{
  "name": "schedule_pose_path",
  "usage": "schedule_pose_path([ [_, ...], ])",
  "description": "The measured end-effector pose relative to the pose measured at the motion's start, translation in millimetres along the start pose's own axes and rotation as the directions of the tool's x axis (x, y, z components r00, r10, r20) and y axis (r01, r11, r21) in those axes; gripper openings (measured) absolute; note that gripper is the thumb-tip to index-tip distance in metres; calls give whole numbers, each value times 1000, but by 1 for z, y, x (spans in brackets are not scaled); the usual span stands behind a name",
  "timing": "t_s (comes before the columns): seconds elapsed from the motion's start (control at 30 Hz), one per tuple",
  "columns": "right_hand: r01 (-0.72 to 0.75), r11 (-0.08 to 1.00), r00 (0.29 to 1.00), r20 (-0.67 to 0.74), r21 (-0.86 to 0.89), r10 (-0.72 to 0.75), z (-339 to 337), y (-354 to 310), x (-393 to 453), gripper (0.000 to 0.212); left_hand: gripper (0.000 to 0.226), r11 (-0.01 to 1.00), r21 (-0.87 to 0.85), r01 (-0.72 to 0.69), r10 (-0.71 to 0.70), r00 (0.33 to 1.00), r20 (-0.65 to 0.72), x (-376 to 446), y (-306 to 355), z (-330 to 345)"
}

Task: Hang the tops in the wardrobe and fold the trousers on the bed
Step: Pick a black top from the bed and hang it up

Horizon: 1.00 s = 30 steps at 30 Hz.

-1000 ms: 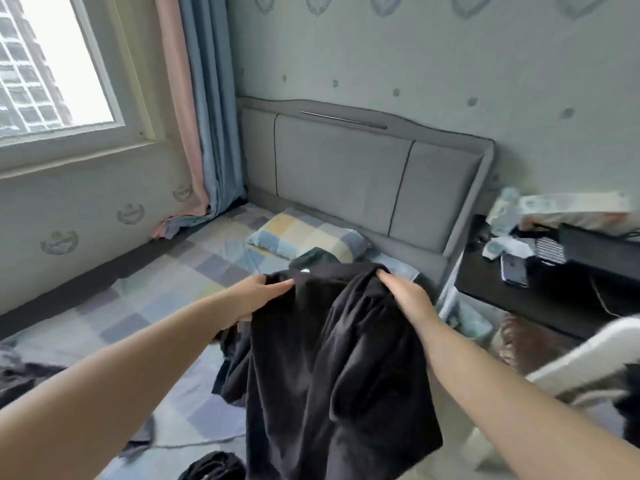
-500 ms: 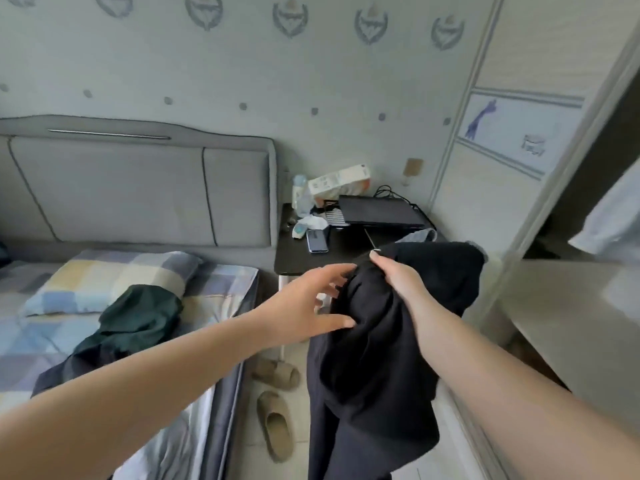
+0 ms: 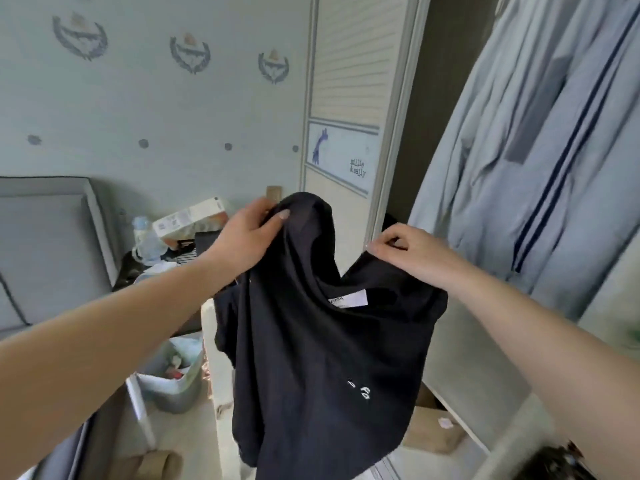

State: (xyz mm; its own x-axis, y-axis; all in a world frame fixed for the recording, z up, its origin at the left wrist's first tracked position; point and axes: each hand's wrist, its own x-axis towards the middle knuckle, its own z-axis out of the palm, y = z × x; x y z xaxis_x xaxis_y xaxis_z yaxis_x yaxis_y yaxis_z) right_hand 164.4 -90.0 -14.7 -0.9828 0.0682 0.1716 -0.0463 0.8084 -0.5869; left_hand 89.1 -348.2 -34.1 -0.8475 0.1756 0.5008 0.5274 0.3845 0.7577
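Black top (image 3: 311, 341) held up in front of open wardrobe (image 3: 415, 133). Left hand (image 3: 242, 240) fingers clamped on its collar edge; right hand (image 3: 412, 251) fingers pinching the other shoulder (white label visible). Pale blue garment (image 3: 540, 133) hangs inside.

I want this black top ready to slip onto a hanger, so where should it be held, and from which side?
Hold the black top at its two shoulders, either side of the neck opening by the white label, coming from above. The left hand and right hand already pinch the upper edge there, and the body hangs free below, which probably leaves the neck open for a hanger.
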Motion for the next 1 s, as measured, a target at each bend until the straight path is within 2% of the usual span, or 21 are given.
schedule_pose_path([
  [0.1, 78, 973, 992, 109, -217, -56, -26, 37, 3, 87, 21, 1000, 0, -9, 9, 1000, -28, 36, 12, 21],
  [0.17, 117, 933, 987, 146, -341, -70, -39, 59, 6, 94, 18, 1000, -9, -19, 19, 1000, -16, 63, 21, 43],
  [0.23, 176, 842, 981, 165, -510, -105, -36, 74, 6, 77, 16, 1000, -21, -21, 21, 1000, -13, 76, 20, 51],
  [0.3, 140, 793, 990, 74, -593, -119, -41, 91, 11, 41, 17, 998, -61, -31, 32, 999, 14, 94, 17, 64],
  [0.37, 15, 866, 995, -78, -500, -62, -51, 104, 21, 21, 18, 996, -83, -37, 44, 994, 95, 116, 9, 76],
  [0.43, -94, 964, 976, -212, -250, 40, -65, 110, 37, 17, 15, 991, -109, -73, 99, 963, 252, 139, 0, 84],
  [0.47, -122, 984, 961, -264, -129, 84, -70, 109, 45, 20, 13, 987, -130, -99, 140, 925, 352, 148, -5, 85],
  [0.5, -144, 989, 940, -318, -42, 124, -79, 107, 58, 22, 25, 979, -142, -144, 194, 868, 458, 163, -8, 88],
  [0.57, -182, 979, 890, -408, 95, 205, -93, 103, 79, 26, 65, 933, -24, -360, 289, 706, 646, 184, -16, 96],
  [0.63, -215, 958, 822, -494, 192, 283, -109, 103, 101, 28, 82, 772, 93, -629, 351, 544, 762, 212, -24, 108],
  [0.7, -256, 943, 761, -557, 213, 333, -128, 106, 121, 30, 79, 614, 113, -781, 397, 430, 811, 244, -30, 120],
  [0.77, -313, 931, 719, -593, 189, 362, -146, 107, 137, 33, 60, 501, 134, -855, 415, 373, 830, 270, -37, 131],
  [0.83, -369, 919, 698, -610, 142, 375, -157, 108, 152, 34, 25, 379, 126, -917, 506, 319, 801, 298, -41, 143],
  [0.87, -389, 914, 695, -616, 113, 371, -160, 108, 159, 33, 14, 352, 123, -928, 547, 311, 777, 309, -42, 149],
  [0.93, -414, 907, 679, -634, 84, 369, -166, 107, 172, 30, 21, 339, 112, -934, 613, 310, 727, 332, -38, 162],
  [1.0, -428, 900, 659, -655, 78, 370, -175, 106, 181, 32, 19, 323, 78, -943, 666, 285, 689, 350, -29, 176],
])
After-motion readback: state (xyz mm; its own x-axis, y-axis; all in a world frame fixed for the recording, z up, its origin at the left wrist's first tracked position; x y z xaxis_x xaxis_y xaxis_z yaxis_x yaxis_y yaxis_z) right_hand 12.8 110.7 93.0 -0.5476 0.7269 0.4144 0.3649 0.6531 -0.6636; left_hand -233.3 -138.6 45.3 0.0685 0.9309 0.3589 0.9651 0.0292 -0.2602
